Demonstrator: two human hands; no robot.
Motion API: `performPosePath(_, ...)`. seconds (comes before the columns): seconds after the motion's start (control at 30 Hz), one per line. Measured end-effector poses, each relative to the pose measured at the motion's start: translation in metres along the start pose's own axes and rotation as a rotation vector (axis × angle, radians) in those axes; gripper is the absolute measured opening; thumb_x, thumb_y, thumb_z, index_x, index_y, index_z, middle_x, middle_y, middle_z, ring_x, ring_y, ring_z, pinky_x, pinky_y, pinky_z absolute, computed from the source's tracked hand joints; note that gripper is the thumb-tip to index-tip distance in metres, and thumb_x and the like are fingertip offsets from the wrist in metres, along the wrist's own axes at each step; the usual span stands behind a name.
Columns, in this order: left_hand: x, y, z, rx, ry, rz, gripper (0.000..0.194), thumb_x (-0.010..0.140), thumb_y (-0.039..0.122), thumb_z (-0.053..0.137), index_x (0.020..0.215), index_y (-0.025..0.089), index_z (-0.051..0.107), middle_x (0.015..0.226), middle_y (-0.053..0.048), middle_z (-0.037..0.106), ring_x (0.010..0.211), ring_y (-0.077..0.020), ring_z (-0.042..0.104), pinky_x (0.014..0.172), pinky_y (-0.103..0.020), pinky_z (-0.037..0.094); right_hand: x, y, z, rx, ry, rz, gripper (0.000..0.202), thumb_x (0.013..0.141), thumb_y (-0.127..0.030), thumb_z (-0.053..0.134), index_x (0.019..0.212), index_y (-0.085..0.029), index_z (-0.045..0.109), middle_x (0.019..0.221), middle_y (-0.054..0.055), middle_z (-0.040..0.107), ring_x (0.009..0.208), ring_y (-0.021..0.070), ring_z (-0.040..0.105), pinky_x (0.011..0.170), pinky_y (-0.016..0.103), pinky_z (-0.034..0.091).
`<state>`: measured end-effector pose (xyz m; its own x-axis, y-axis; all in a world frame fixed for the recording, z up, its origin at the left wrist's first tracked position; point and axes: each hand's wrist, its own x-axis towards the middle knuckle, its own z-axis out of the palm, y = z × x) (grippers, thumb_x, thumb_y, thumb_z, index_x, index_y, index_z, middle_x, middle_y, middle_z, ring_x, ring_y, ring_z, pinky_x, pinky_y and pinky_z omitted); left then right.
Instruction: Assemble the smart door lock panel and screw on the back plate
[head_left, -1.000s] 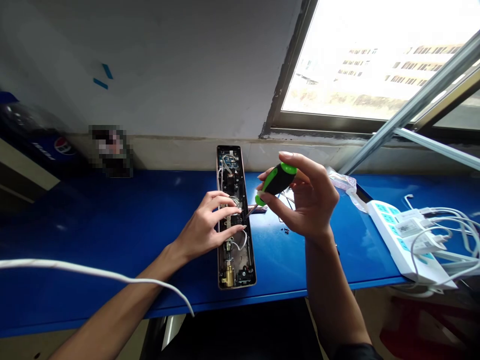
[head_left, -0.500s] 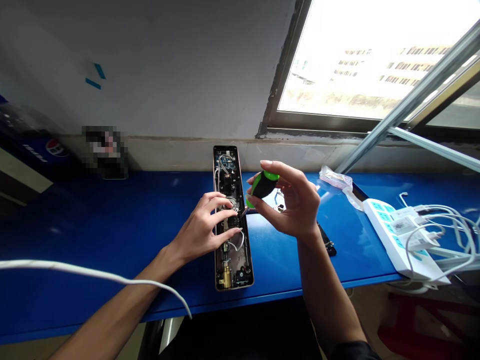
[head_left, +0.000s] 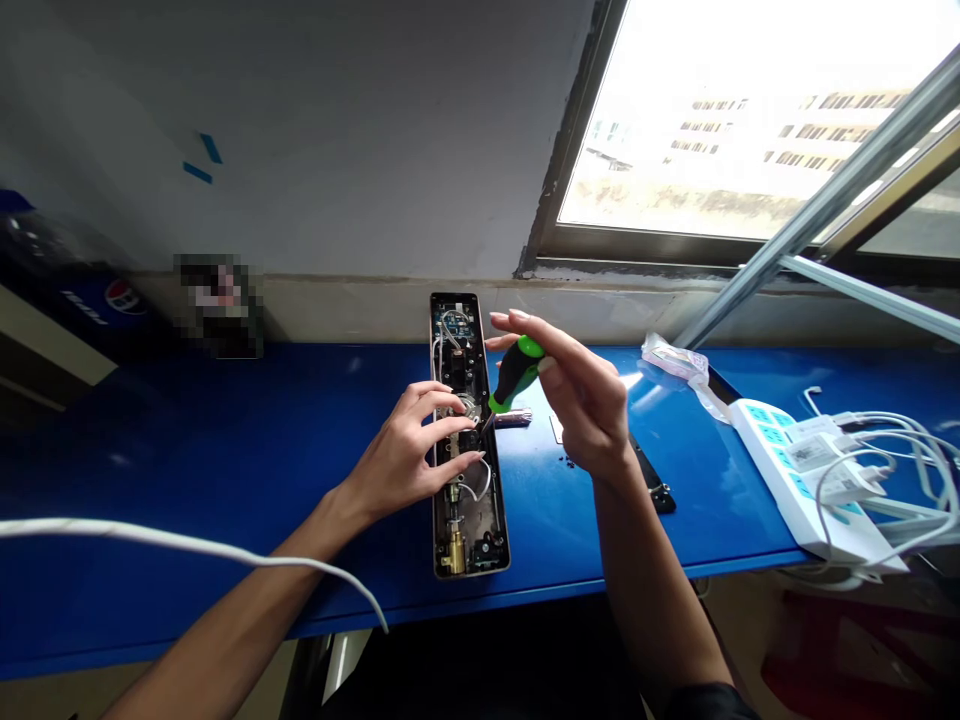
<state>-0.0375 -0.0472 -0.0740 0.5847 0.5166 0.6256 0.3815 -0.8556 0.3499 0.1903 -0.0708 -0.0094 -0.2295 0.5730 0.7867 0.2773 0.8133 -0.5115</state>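
Note:
An opened electronic door lock housing point(head_left: 493, 530), long and narrow, lies on the blue table. Inside it are a circuit board point(head_left: 452, 325), white wires and a brass cylinder point(head_left: 454, 552). My left hand point(head_left: 409, 440) reaches across its middle from the left, fingers spread and fingertips touching the inner parts. My right hand point(head_left: 592, 400) holds a green and black screwdriver point(head_left: 516, 373) between thumb and fingers, other fingers stretched out. The screwdriver tilts, its shaft pointing down into the housing beside my left fingertips. Exactly where the tip sits is hidden.
Small dark screws point(head_left: 568, 462) and a shiny cylindrical item point(head_left: 514, 418) lie right of the housing. A black part point(head_left: 654, 480) sits past my right wrist. Farther right is a white power strip point(head_left: 795, 480) with plugged cables. A white cable point(head_left: 225, 548) crosses above my left forearm.
My right fingers have shifted and straightened around the screwdriver handle, which has moved slightly. The shiny cylindrical item and screws have come into clearer sight. My left hand stays in place.

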Motion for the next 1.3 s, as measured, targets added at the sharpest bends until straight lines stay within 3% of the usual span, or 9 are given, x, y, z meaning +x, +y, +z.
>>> performPosePath(0.2,0.0000,-0.0008,-0.0004,0.015,0.021,-0.003,0.018,0.095,0.022,0.070,0.112,0.020,0.075,0.115,-0.011,0.069,0.126,-0.0314,0.054,0.104,-0.055,0.055,-0.0002,0.0033,-0.0006,-0.022,0.154,-0.063,0.036,0.089,-0.035,0.078,0.124,-0.039,0.074,0.108,0.003,0.070,0.097,0.0227,0.072,0.078,0.043,0.068)
performPosePath(0.37,-0.0004,-0.0025,-0.0001,0.029,0.030,-0.001,0.018,0.095,0.018,0.066,0.110,0.018,0.075,0.113,-0.011,0.068,0.123,-0.0304,0.054,0.103,-0.052,0.055,0.0004,0.0002,-0.0007,0.101,0.067,0.028,0.039,0.106,-0.024,0.047,0.139,-0.037,0.064,0.131,0.004,0.070,0.111,0.0245,0.074,0.091,0.051,0.067)
performPosePath(0.53,-0.0005,-0.0030,-0.0007,0.026,0.028,-0.011,0.017,0.095,0.017,0.066,0.110,0.018,0.075,0.113,-0.011,0.068,0.124,-0.0296,0.054,0.104,-0.050,0.055,0.0011,0.0032,-0.0024,-0.016,0.178,-0.074,0.035,0.087,-0.038,0.081,0.122,-0.039,0.076,0.103,0.002,0.069,0.089,0.0209,0.072,0.073,0.042,0.068)
performPosePath(0.7,-0.0008,-0.0040,0.0001,0.038,0.042,-0.002,0.016,0.096,0.017,0.065,0.109,0.017,0.075,0.113,-0.011,0.068,0.123,-0.0291,0.054,0.103,-0.049,0.054,0.0017,-0.0016,-0.0008,0.078,0.072,0.002,0.039,0.106,-0.026,0.048,0.140,-0.037,0.065,0.130,0.005,0.071,0.115,0.0251,0.072,0.097,0.052,0.064)
performPosePath(0.9,-0.0005,-0.0020,0.0000,0.040,0.040,-0.001,0.016,0.096,0.016,0.065,0.107,0.015,0.076,0.112,-0.012,0.068,0.123,-0.0295,0.054,0.103,-0.049,0.054,0.0029,0.0006,-0.0015,-0.004,0.161,-0.111,0.039,0.085,-0.037,0.084,0.122,-0.037,0.077,0.098,0.003,0.068,0.088,0.0202,0.070,0.073,0.040,0.065)
performPosePath(0.97,-0.0005,-0.0012,0.0002,0.040,0.042,0.002,0.015,0.096,0.016,0.065,0.107,0.015,0.076,0.112,-0.012,0.068,0.122,-0.0296,0.054,0.103,-0.049,0.054,0.0028,-0.0015,-0.0017,0.004,0.124,-0.077,0.034,0.096,-0.043,0.070,0.129,-0.035,0.074,0.109,0.006,0.069,0.099,0.0232,0.071,0.080,0.044,0.065)
performPosePath(1.07,-0.0009,-0.0012,0.0011,0.038,0.042,0.001,0.015,0.096,0.016,0.065,0.107,0.016,0.075,0.112,-0.011,0.068,0.122,-0.0295,0.055,0.103,-0.049,0.054,0.0020,-0.0041,-0.0006,0.123,0.050,0.030,0.039,0.106,-0.030,0.048,0.141,-0.035,0.064,0.136,0.005,0.069,0.119,0.0269,0.071,0.095,0.051,0.064)
performPosePath(1.17,-0.0016,-0.0022,0.0021,0.035,0.036,-0.007,0.016,0.095,0.016,0.065,0.108,0.016,0.075,0.113,-0.011,0.068,0.123,-0.0295,0.054,0.104,-0.049,0.054,0.0021,-0.0007,-0.0003,0.150,0.084,0.019,0.039,0.100,-0.022,0.063,0.135,-0.038,0.068,0.126,0.002,0.075,0.106,0.0246,0.076,0.087,0.048,0.067)
performPosePath(1.3,-0.0017,-0.0022,0.0025,0.033,0.030,-0.009,0.017,0.096,0.016,0.065,0.109,0.017,0.075,0.114,-0.011,0.068,0.124,-0.0294,0.054,0.104,-0.050,0.054,0.0032,0.0031,-0.0022,-0.018,0.162,-0.100,0.040,0.081,-0.038,0.087,0.121,-0.039,0.077,0.098,0.002,0.071,0.086,0.0204,0.071,0.069,0.039,0.066)
